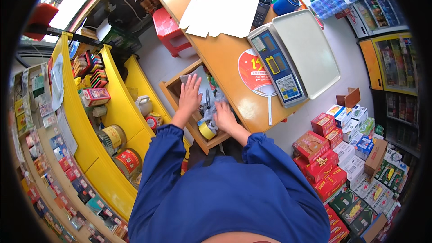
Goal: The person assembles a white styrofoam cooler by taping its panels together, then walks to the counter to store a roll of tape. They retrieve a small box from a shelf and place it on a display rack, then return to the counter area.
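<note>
A wooden drawer (pixel 217 141) stands pulled out from the desk in front of me, with both my hands in it. My left hand (pixel 190 95) lies with its fingers spread over a pale flat sheet or bag at the drawer's far left. Close to the right wall, my right hand (pixel 225 116) has bent fingers on a crumpled clear plastic bag (pixel 219 96); the palm hides part of it. Between my hands lies a dark-handled tool, perhaps scissors (pixel 207 97). A yellow tape roll (pixel 206 130) sits in the near corner.
On the wooden desk (pixel 252 112) are a scale (pixel 281 69), a red round fan (pixel 256 73), white papers (pixel 220 9), a calculator (pixel 261 11) and a blue can (pixel 286 3). Yellow shelves (pixel 96 153) curve along the left, a red stool (pixel 168 29) behind. Stacked boxes (pixel 315 148) fill the right.
</note>
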A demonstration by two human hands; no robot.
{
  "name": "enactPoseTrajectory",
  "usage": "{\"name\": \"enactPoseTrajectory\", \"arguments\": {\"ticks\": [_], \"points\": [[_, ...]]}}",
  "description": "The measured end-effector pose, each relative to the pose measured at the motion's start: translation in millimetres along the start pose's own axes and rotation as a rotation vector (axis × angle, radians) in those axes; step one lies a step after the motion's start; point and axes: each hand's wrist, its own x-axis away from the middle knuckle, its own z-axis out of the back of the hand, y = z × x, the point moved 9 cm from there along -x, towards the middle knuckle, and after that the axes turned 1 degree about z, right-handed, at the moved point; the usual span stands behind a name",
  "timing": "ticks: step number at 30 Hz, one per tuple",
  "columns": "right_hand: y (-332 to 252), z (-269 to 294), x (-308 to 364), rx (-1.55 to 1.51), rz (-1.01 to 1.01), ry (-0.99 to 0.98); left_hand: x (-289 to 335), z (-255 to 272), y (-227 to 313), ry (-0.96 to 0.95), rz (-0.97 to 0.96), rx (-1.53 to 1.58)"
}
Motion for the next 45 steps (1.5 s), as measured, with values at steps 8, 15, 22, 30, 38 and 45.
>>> {"name": "enactPoseTrajectory", "arguments": {"ticks": [8,15,22,30,38,45], "points": [[6.1,24.4,59.4,-0.22,0.046,-0.037,-12.7,-79.4,-6.4,-0.288,0.002,-0.16],[-9.1,83.5,60.3,-0.341,0.246,0.216,-0.3,-19.8,3.9,-0.042,-0.247,0.051],[-8.7,151.1,65.9,-0.343,0.238,0.421,126.7,-70.8,-123.8,0.187,0.91,1.64],[13.5,171.5,98.9,-0.335,0.201,0.47,57.1,-83.0,-9.6,-0.128,0.855,1.681],[37.7,180.4,156.2,-0.239,0.154,0.562,-15.7,-92.1,85.7,-0.434,0.71,1.822],[74.5,216.0,238.4,-0.142,-0.096,0.779,-27.7,-103.0,9.7,-0.003,0.621,1.068]]}}
